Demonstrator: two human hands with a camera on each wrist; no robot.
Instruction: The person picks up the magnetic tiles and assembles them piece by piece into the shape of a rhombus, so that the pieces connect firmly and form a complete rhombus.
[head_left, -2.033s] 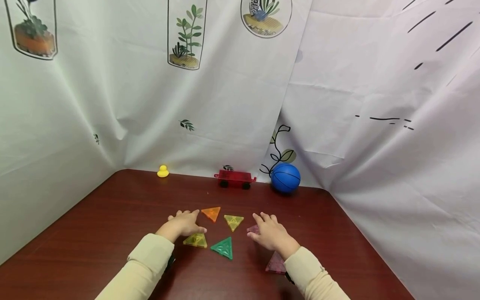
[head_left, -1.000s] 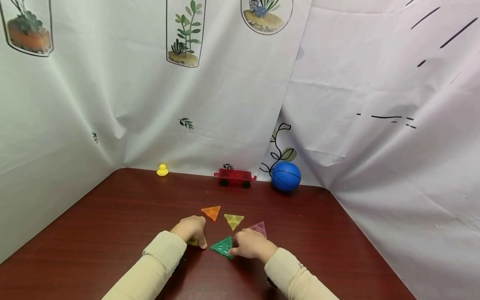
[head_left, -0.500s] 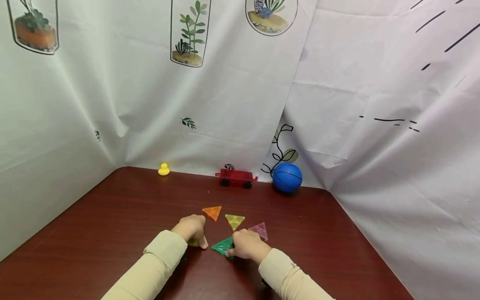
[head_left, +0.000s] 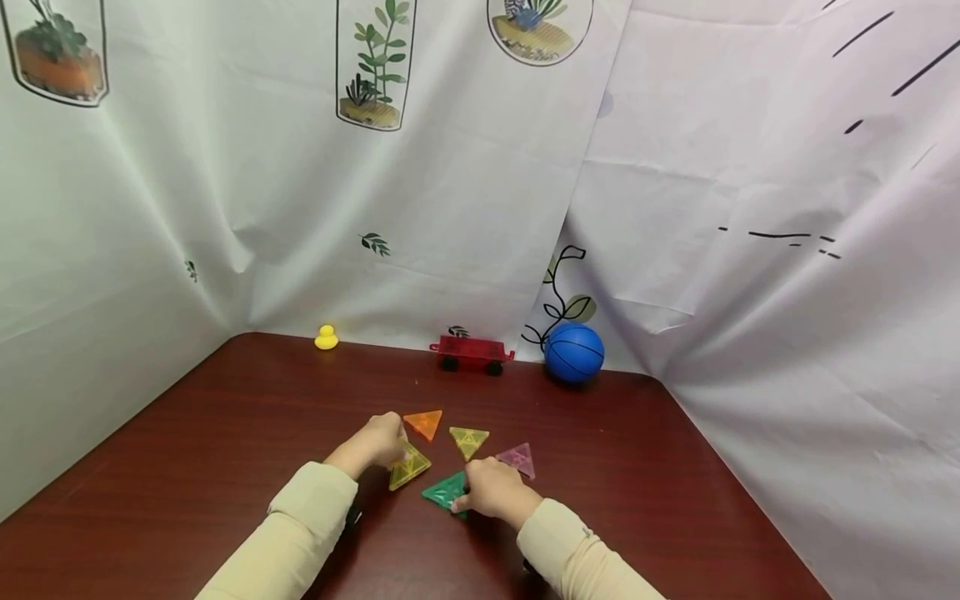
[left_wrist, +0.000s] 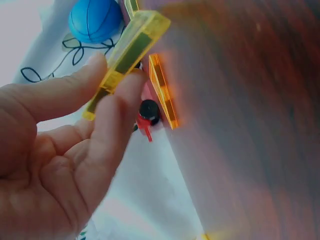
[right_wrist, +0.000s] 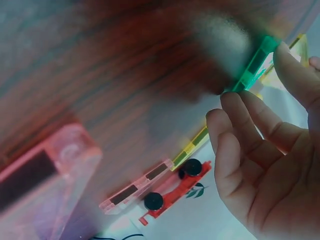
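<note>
My left hand (head_left: 382,439) pinches a clear yellow triangular magnetic tile (head_left: 410,467) between thumb and fingers. In the left wrist view that yellow tile (left_wrist: 131,50) is tilted off the table. My right hand (head_left: 497,490) has its thumb and fingertips on the edges of a green triangular tile (head_left: 444,492), which lies just right of the yellow one. The right wrist view shows the green tile (right_wrist: 255,62) between thumb and fingers. Beyond the hands lie an orange tile (head_left: 424,423), a second yellow tile (head_left: 469,442) and a pink tile (head_left: 517,458).
Along the table's back edge stand a yellow rubber duck (head_left: 326,337), a red toy wagon (head_left: 472,350) and a blue ball (head_left: 573,353). Another pink tile (right_wrist: 45,180) shows close up in the right wrist view; my right arm hides it in the head view.
Both hands came down onto tiles, the right one moving left to the green tile. Since half a second ago, my left hand has turned the yellow tile and shifted it slightly toward the green one.
</note>
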